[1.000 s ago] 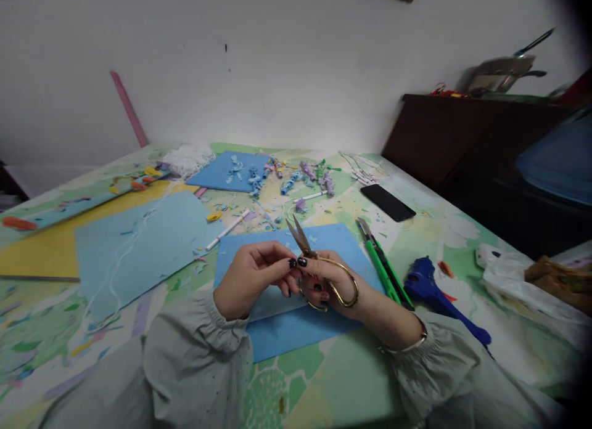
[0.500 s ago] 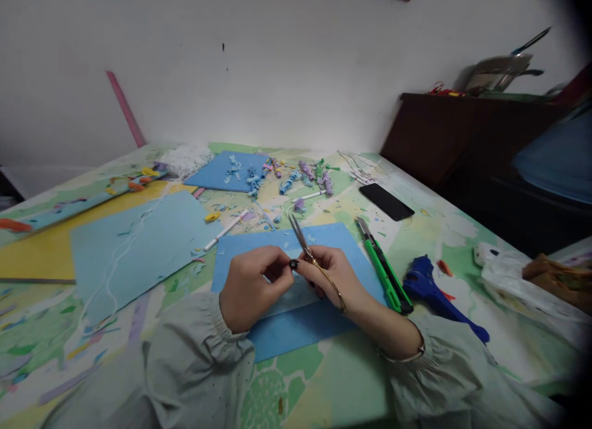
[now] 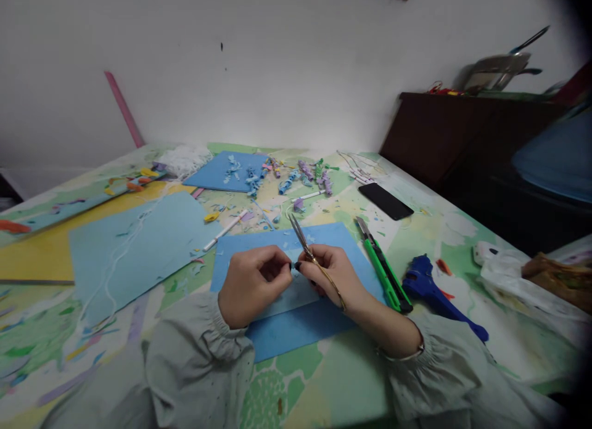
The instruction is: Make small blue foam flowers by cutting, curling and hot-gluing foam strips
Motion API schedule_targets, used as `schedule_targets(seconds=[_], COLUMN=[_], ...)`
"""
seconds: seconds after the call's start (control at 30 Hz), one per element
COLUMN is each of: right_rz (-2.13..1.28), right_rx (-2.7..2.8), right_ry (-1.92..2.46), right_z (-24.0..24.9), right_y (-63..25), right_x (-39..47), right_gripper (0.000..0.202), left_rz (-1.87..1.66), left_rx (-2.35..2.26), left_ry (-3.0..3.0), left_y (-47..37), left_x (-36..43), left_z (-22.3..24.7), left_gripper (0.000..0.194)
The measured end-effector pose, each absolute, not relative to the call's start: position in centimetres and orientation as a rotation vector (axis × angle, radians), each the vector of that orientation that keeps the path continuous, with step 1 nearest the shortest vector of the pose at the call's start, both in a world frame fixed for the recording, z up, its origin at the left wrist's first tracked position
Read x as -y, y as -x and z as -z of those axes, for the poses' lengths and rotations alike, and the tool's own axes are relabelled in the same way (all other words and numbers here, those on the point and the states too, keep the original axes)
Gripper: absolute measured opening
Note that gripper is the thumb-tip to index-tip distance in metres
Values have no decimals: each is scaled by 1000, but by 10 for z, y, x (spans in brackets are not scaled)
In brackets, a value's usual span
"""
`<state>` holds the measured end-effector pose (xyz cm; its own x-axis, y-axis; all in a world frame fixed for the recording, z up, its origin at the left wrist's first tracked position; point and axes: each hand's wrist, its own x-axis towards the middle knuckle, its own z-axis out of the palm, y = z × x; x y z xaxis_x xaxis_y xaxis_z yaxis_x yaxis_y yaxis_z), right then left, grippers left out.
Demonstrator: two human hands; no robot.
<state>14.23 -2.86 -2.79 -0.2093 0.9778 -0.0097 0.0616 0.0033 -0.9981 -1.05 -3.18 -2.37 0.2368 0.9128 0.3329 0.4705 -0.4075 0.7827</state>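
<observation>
In my right hand (image 3: 330,275) is a pair of gold-handled scissors (image 3: 301,236), with its narrow blades pointing up and away from me. The thumb and a finger of that hand meet my left hand (image 3: 256,284) at the fingertips. My left hand is closed in a pinch, and a tiny light-blue bit seems to sit between the two hands, too small to name. Both hands are above a blue foam sheet (image 3: 287,336), on which a paler blue piece (image 3: 296,302) lies, partly hidden by the hands.
Right of the sheet lie a green utility knife (image 3: 383,269), a blue glue gun (image 3: 439,296) and a black phone (image 3: 386,201). Further back are curled foam pieces (image 3: 289,181) and white yarn (image 3: 185,161). To the left are a light-blue sheet (image 3: 152,250) and scattered scraps.
My fingertips have drawn slightly apart, and the pinched left hand has turned a little. The scissors stay in my right hand, almost unmoved.
</observation>
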Motion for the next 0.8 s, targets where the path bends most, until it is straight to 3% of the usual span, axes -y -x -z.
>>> schedule_targets(seconds=[0.3,0.6,0.8], right_rz=[-1398,-1390,-1430], right_rx=[1364,1350,1361], right_ry=[1163,1190,1146], right_z=[20,21,19], right_y=[-143,-145,-146], right_x=[29,29,28], right_gripper=[12,10,8], left_rz=[-942,-866,-845], left_rx=[-1004,-1021,-1012], left_ry=[-1302,-1327,-1274], left_y=[12,10,9], left_x=[23,26,25], left_z=[19,18,18], left_gripper=[11,21,17])
